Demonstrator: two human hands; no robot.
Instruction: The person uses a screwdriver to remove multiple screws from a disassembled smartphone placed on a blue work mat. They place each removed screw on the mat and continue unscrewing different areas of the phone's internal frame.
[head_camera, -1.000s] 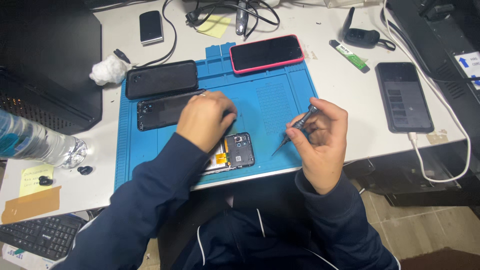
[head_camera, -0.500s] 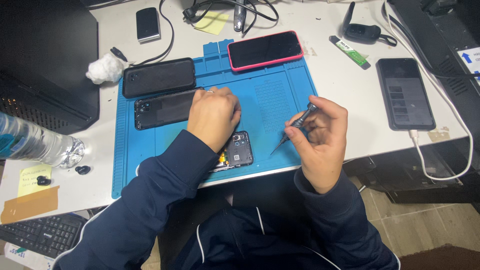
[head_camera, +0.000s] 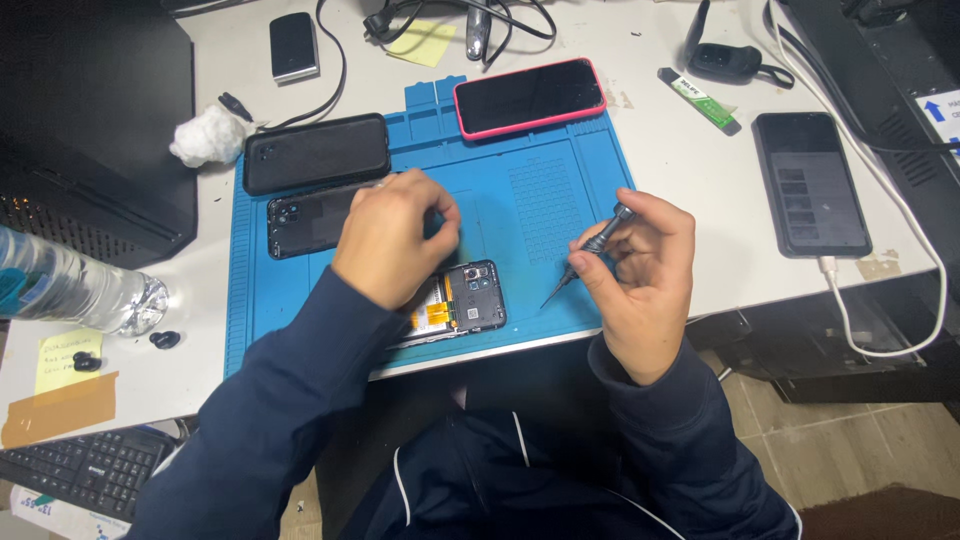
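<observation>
At frame centre, an opened phone is steadied on a blue mat by the curled left hand; a small screwdriver is pinched in the right hand, best kept upright over each screw

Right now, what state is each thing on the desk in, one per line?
Opened black phone: back off, insides showing, flat on the blue mat.
Left hand: resting over that phone.
Right hand: gripping a slim dark screwdriver, tip down.
Pink-cased phone: screen dark.
Black phone on white cable: screen dimly lit.
Clear plastic bottle: lying down.
</observation>
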